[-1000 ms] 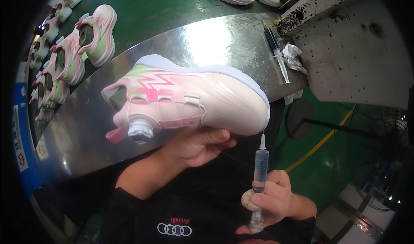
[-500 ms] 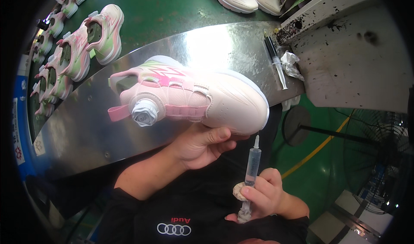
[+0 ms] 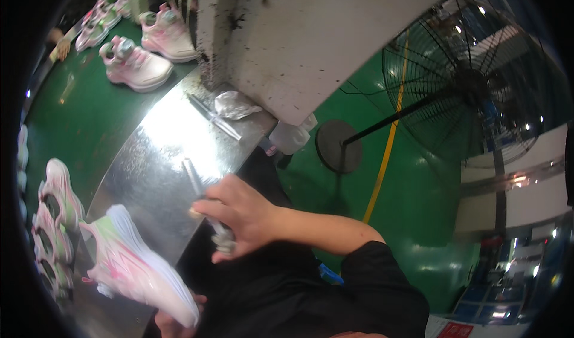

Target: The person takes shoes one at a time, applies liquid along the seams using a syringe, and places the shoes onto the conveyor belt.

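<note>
A pink and white sneaker (image 3: 143, 269) with light green at its heel tilts at the lower left, over the metal worktop (image 3: 134, 173). Under its toe, my left hand (image 3: 170, 325) grips it; most of that hand is hidden behind the shoe. Further right, apart from the shoe, my right hand (image 3: 242, 215) is closed around a clear syringe (image 3: 193, 178). The syringe tip points up and away over the shiny worktop, slightly blurred. Whitish crumpled material wraps the plunger end at my fingers.
A second syringe (image 3: 216, 120) lies on the worktop beside crumpled white wrapping (image 3: 234, 105). Sneakers (image 3: 134, 66) stand on the green surface beyond, with more (image 3: 54, 218) at left. A pale, stained panel (image 3: 299, 39) rises behind. A black fan (image 3: 466, 87) stands right. Another person's hand (image 3: 62, 48) shows far left.
The view has swung right. My right hand has drawn the syringe away from the sneaker's toe and now holds it over the worktop. The sneaker has turned and sits lower left.
</note>
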A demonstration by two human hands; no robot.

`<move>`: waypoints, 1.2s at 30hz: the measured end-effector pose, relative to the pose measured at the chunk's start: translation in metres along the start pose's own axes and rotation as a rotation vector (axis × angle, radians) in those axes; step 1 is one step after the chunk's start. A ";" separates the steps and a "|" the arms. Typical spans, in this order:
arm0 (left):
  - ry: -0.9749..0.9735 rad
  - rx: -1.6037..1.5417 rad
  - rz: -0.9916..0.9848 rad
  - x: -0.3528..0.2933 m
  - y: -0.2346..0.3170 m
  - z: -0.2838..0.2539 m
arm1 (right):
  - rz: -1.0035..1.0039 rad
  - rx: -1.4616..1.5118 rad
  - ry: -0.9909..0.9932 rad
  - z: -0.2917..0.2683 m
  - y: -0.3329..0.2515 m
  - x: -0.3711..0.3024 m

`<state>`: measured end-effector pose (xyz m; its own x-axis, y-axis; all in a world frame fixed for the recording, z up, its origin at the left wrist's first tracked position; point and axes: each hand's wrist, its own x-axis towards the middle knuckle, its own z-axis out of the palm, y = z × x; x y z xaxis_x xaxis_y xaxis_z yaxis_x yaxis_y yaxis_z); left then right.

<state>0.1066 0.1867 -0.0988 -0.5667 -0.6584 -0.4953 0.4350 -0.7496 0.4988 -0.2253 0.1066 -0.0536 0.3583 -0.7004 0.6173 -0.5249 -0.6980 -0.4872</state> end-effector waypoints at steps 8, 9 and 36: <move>0.161 0.253 0.355 0.019 0.048 0.017 | 0.023 -0.034 0.097 0.042 0.038 0.023; 0.105 0.241 0.385 0.035 0.064 0.017 | 0.008 -0.023 0.099 0.047 0.038 0.026; 0.843 1.119 1.065 0.135 0.226 -0.064 | 0.117 -0.049 -0.029 0.041 0.056 0.028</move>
<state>0.1735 -0.0757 -0.0984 0.2596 -0.9102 0.3227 -0.5092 0.1549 0.8466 -0.2128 0.0418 -0.0886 0.3142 -0.7812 0.5394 -0.6011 -0.6035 -0.5239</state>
